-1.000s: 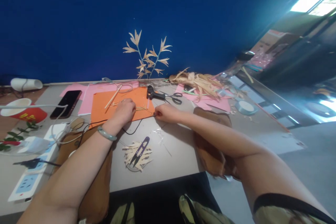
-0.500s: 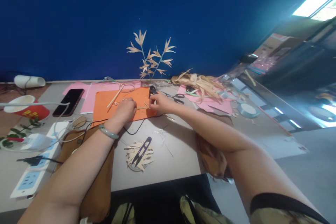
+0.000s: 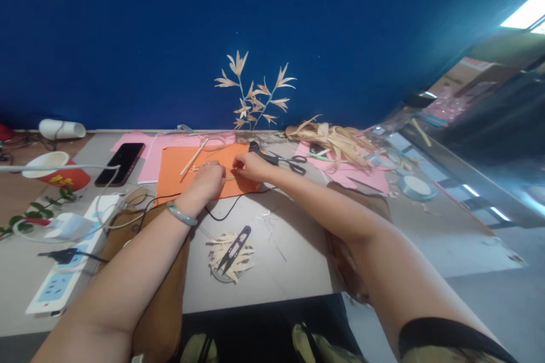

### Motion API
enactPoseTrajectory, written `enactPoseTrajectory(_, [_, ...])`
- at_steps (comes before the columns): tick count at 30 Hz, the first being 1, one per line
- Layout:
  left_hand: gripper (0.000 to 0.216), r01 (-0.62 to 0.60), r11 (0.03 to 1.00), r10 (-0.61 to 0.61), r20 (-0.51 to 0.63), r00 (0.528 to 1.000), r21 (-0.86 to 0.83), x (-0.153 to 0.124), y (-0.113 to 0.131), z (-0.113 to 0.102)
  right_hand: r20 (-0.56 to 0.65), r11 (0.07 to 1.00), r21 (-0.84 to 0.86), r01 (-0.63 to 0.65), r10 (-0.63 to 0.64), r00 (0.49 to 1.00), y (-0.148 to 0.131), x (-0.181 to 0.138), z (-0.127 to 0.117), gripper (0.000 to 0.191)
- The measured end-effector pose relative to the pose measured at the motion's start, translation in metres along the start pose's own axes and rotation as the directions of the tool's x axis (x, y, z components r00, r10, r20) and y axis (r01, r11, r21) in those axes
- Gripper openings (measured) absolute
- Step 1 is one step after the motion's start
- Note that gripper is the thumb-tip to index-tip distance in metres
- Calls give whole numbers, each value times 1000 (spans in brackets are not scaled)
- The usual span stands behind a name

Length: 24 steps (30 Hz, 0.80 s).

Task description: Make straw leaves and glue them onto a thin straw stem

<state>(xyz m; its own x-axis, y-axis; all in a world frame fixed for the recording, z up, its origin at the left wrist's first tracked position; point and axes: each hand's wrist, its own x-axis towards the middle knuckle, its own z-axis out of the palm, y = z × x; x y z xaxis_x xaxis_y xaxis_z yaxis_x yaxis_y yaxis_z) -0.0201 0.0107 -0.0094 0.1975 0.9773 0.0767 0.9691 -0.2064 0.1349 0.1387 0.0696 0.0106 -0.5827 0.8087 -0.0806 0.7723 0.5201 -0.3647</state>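
My left hand [image 3: 209, 177], wearing a ring, rests over an orange sheet [image 3: 179, 157] with its fingers curled closed. A thin pale strip [image 3: 230, 177] shows on the sheet beside it; whether the fingers hold it is unclear. Just to the right, my right hand [image 3: 251, 167] pinches with thumb and fingertips over the same sheet. Whatever lies in that pinch is too small to make out. A pale thin stick [image 3: 193, 157] lies left of my hands on the sheet. Black-handled scissors [image 3: 293, 163] lie right of my right hand.
Purple thread snips [image 3: 234, 249] lie across a dish of pale strips [image 3: 238, 273]. Dried husks [image 3: 336, 139] are heaped at right, near a tape roll [image 3: 416, 187]. A husk-flower spray [image 3: 255, 91] stands at the back. Left are a phone [image 3: 121, 164], red cup [image 3: 70, 177] and power strip [image 3: 55, 289].
The view has shifted, so the table appears farther right. My right hand has moved a little left, its fingertips nearer my left hand. My left hand remains closed over the orange sheet.
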Motion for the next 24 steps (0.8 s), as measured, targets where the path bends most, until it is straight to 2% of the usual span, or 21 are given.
enactPoseTrajectory(4, [29,-1,1000,1,9,1000,-10,2,-1,3,6,987,150,49,-51,999,6,-2,3,28])
enactPoseTrajectory(7, [28,-13,1000,13,-1,1000,-20,3,-1,5,-83,980,184,80,-65,994,12,-6,2,23])
enactPoseTrajectory(10, [28,-38,998,37,-31,999,-43,3,-1,7,-112,996,5,89,-88,990,17,-10,0,14])
enactPoseTrajectory(14, [27,-54,996,51,-50,997,-67,3,-1,7,-18,967,-225,121,-128,992,23,-16,-7,18])
enactPoseTrajectory(18, [25,-23,991,11,-95,995,-132,2,-1,9,13,953,-284,110,-111,994,26,-16,-14,16])
enactPoseTrajectory(20, [30,-56,987,39,-112,993,-151,2,-1,11,3,950,-297,99,-103,995,28,-15,-16,13])
enactPoseTrajectory(24, [29,-103,986,95,-60,994,-133,2,1,12,-7,955,-283,83,-89,996,35,-12,-21,19])
